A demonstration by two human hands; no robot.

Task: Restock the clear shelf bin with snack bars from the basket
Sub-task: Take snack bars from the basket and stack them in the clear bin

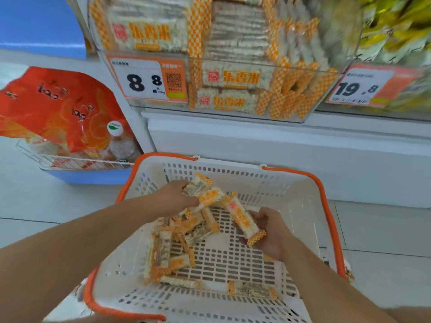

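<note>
Two hands are down inside the white basket (300, 206), the one with the orange rim, which sits on the pale floor in front of the shelf. Your left hand (173, 198) grips a small bunch of snack bars (205, 193), fingers curled round them so that their orange-checked ends stick out past your knuckles toward the far wall of the basket. Your right hand (268, 229) holds a single bar (243, 221), which lies slanted across your palm with your fingers folded round it; one checked end pokes out below the hand.

Between and below your hands a loose pile of bars (172, 243) lies on the slotted floor of the basket, mostly toward its left side. One separate bar (253, 291) lies flat near the front right corner, apart from the pile.

Above the basket, the clear shelf bin (233, 89) stands on the shelf, already holding many of the same orange-and-white bars, some flat and face out, some on edge at the right. A price tag reading 8.8 (147, 81) is fixed at its left front, and a second tag reading 19.8 (361, 88) sits on the neighbouring bin to the right, which holds yellow packets (396, 26), blurred.

To your left, a wire rack (70, 159) holds red-orange bags (58, 106) and a bottle with a white cap (119, 141).
</note>
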